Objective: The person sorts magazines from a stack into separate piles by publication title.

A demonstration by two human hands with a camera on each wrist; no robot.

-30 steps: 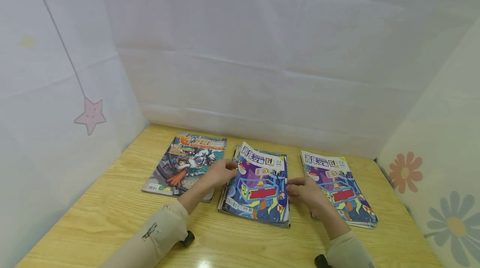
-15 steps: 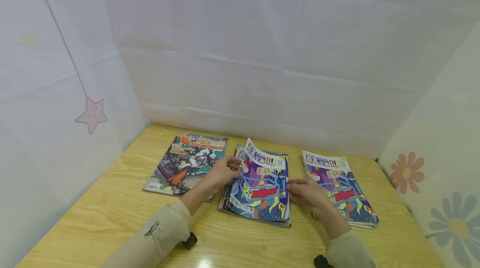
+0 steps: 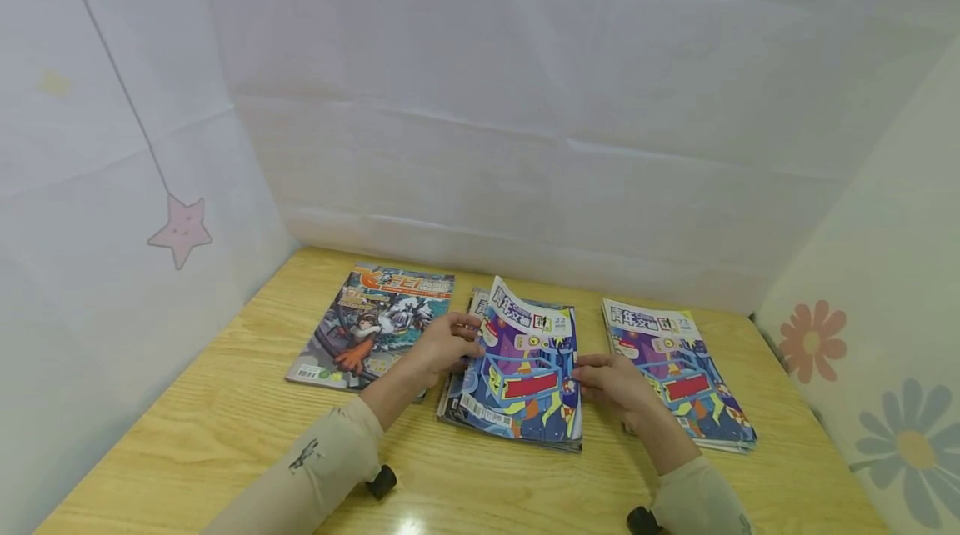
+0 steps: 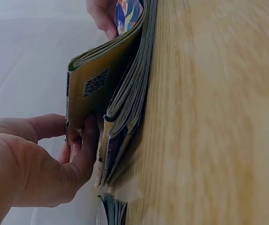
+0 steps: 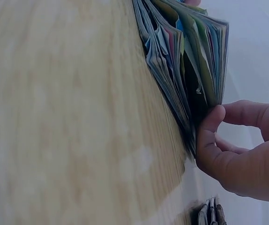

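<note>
**Both hands at the middle magazine stack on a pale wooden table**

The table [image 3: 225, 427] was light, yellowish wood with a clear grain, and it caught a bright spot of light near its front edge. White sheeting [image 3: 525, 102] closed it in behind and on the left, creased into panels. A pink star [image 3: 180, 231] hung on a thin line on the left sheet; printed flowers [image 3: 810, 343] in orange and blue showed on the right one.

Three lots of magazines lay side by side. The middle stack [image 3: 517, 377] sat between the two hands, and its top magazine [image 3: 525, 352] was lifted at the left edge. The left hand [image 3: 442, 343] pinched that raised edge between thumb and fingers; the left wrist view showed a square printed code on the lifted cover. The right hand [image 3: 611, 381] gripped the stack's right edge, thumb curled against the page ends.

The top cover and the right-hand stack [image 3: 675, 377] bore the same blue and purple design with large Chinese characters across a white band; I could not read them surely. The left magazine [image 3: 375, 327] carried a cartoon figure under an orange title, and a barcode at its near corner.
</note>
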